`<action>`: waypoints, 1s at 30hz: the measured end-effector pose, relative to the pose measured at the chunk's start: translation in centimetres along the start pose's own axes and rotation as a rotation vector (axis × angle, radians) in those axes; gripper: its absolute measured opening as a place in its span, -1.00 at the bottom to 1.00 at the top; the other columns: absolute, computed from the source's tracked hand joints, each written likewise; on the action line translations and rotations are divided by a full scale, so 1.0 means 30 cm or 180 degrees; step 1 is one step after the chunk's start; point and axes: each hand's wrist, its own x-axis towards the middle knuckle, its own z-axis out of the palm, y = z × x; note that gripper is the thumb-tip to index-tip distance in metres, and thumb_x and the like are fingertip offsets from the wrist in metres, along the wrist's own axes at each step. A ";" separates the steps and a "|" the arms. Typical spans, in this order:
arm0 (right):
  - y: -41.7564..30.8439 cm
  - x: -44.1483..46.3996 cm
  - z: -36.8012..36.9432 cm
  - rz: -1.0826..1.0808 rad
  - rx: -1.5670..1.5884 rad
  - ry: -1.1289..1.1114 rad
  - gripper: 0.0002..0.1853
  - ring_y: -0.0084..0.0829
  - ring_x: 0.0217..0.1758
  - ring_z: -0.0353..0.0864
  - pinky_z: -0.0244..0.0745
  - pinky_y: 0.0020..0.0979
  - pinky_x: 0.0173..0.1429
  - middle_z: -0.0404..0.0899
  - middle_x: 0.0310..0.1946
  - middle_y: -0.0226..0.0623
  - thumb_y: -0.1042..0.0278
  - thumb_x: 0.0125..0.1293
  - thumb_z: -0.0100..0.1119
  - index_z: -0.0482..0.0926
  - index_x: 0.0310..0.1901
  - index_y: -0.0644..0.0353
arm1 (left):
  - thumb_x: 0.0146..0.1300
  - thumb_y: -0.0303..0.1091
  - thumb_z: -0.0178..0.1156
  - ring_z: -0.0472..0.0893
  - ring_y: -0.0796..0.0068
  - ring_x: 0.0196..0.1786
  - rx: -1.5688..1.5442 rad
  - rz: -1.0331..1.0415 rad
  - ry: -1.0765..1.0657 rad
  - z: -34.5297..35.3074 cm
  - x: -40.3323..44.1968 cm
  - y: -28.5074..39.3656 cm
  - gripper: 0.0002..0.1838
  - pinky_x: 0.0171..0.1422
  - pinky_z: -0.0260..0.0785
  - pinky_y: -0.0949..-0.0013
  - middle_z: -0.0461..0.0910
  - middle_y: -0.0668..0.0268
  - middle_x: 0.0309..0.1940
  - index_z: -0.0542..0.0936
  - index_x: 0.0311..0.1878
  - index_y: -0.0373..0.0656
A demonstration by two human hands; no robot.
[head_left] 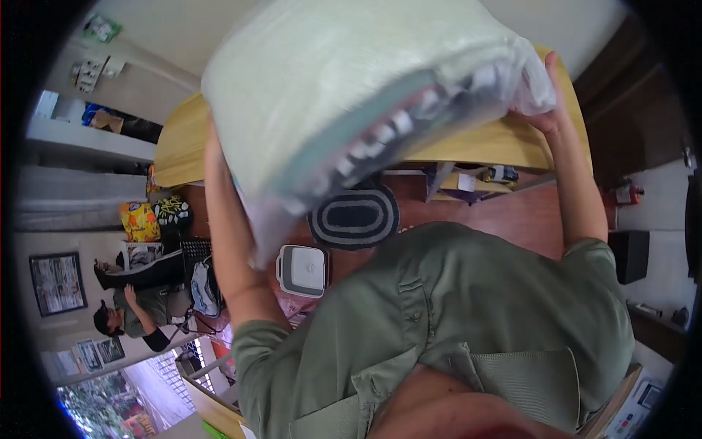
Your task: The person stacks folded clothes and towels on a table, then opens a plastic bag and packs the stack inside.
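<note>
A large, pale, bulky bundle wrapped in clear plastic [344,80] is lifted in front of me, above the wooden table. Along its lower side, a blurred dark, teal and white pattern shows through the wrapping. My right hand [542,110] grips the bunched plastic at the bundle's right end, thumb pointing up and fingers curled under it. My left forearm reaches up along the bundle's left side. The bundle hides my left hand, so its fingers cannot be seen.
The wooden table [179,143] spans the far side, with a shelf of items beneath. A striped oval rug [355,217] and a grey-white plastic tub [303,271] are on the floor. Another person [146,311] sits at the left near colourful bags [140,222].
</note>
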 end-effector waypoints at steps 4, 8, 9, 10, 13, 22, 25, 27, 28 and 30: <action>0.018 -0.105 -0.028 -0.0178 0.0060 0.0144 -0.16 -0.23 0.16 0.31 0.32 -0.17 0.12 0.30 0.14 -0.20 -0.46 0.16 -0.41 0.23 0.20 0.14 | 0.22 0.02 -0.03 0.40 0.31 0.13 0.3305 0.0226 0.0013 -0.057 0.331 0.020 -0.44 0.17 0.25 0.29 0.44 0.12 0.05 0.38 0.12 -0.23; 0.060 -0.218 0.056 -0.3216 -0.2152 0.1597 -0.45 -0.33 -0.08 0.47 0.40 -0.31 -0.02 0.37 -0.01 -0.17 0.17 0.15 0.11 0.26 0.14 0.20 | 0.23 -0.12 0.05 0.44 0.40 0.07 0.3161 0.1435 0.0474 0.103 0.244 0.306 -0.57 0.14 0.26 0.34 0.52 0.18 -0.04 0.47 0.04 -0.24; 0.060 -0.247 0.092 -0.3755 -0.3556 0.1822 -0.49 -0.41 -0.11 0.47 0.40 -0.38 -0.07 0.39 -0.05 -0.19 0.28 0.10 0.15 0.30 0.10 0.16 | 0.22 -0.15 0.07 0.45 0.47 0.05 0.2712 0.1697 0.0592 0.217 0.104 0.408 -0.59 0.13 0.26 0.37 0.53 0.21 -0.06 0.48 0.03 -0.24; 0.058 -0.262 0.090 -0.3621 -0.4149 0.1815 -0.57 -0.49 -0.18 0.48 0.40 -0.46 -0.13 0.44 -0.15 -0.23 0.36 0.09 0.15 0.36 0.04 0.14 | 0.21 -0.19 0.10 0.47 0.51 0.01 0.2509 0.2096 0.0335 0.303 0.001 0.472 -0.63 0.10 0.27 0.41 0.55 0.24 -0.10 0.51 -0.01 -0.23; 0.038 -0.269 0.005 -0.3167 -0.4165 0.1762 -0.67 -0.60 -0.29 0.49 0.39 -0.57 -0.22 0.50 -0.35 -0.33 0.49 0.07 0.15 0.44 -0.08 0.16 | 0.13 -0.35 0.18 0.53 0.56 -0.13 0.1685 0.3111 -0.0531 0.591 -0.250 0.444 -0.76 0.00 0.32 0.49 0.59 0.29 -0.21 0.58 -0.14 -0.21; 0.000 -0.186 -0.196 -0.1721 -0.0398 0.0300 -0.84 -0.54 -0.32 0.50 0.45 -0.54 -0.26 0.48 -0.38 -0.37 0.53 0.16 0.03 0.42 -0.20 0.18 | 0.02 -0.32 0.22 0.56 0.32 -0.21 0.2287 0.4812 -0.1317 1.226 -0.298 0.033 -0.81 -0.07 0.31 0.31 0.59 0.26 -0.32 0.60 -0.30 -0.16; -0.004 -0.208 -0.196 -0.1105 0.1294 -0.0129 -0.87 -0.45 -0.24 0.54 0.52 -0.45 -0.20 0.50 -0.33 -0.32 0.53 0.21 -0.03 0.40 -0.20 0.17 | 0.03 -0.26 0.19 0.54 0.37 -0.18 0.2183 0.4784 -0.0949 1.303 -0.292 -0.022 -0.78 -0.03 0.22 0.31 0.59 0.31 -0.29 0.60 -0.25 -0.11; 0.011 -0.185 -0.227 -0.0979 0.1520 -0.0292 -0.87 -0.44 -0.23 0.54 0.52 -0.43 -0.18 0.51 -0.30 -0.31 0.53 0.22 -0.04 0.40 -0.19 0.15 | 0.02 -0.27 0.20 0.53 0.38 -0.16 0.2164 0.4613 -0.1048 1.333 -0.304 -0.034 -0.79 -0.03 0.19 0.31 0.59 0.34 -0.26 0.59 -0.26 -0.10; 0.021 -0.179 -0.235 -0.0835 0.1738 -0.0438 -0.86 -0.42 -0.21 0.54 0.53 -0.41 -0.16 0.51 -0.27 -0.30 0.54 0.22 -0.05 0.39 -0.18 0.13 | 0.00 -0.28 0.20 0.52 0.40 -0.15 0.2135 0.4419 -0.1144 1.340 -0.311 -0.039 -0.79 -0.03 0.17 0.31 0.58 0.36 -0.23 0.58 -0.26 -0.08; 0.015 -0.189 -0.241 -0.1025 0.1414 -0.0252 -0.84 -0.44 -0.23 0.54 0.52 -0.44 -0.20 0.51 -0.27 -0.31 0.55 0.22 -0.07 0.39 -0.18 0.11 | 0.00 -0.30 0.19 0.52 0.38 -0.15 0.2482 0.4099 -0.1374 1.345 -0.323 -0.023 -0.82 -0.03 0.17 0.31 0.57 0.37 -0.24 0.57 -0.29 -0.08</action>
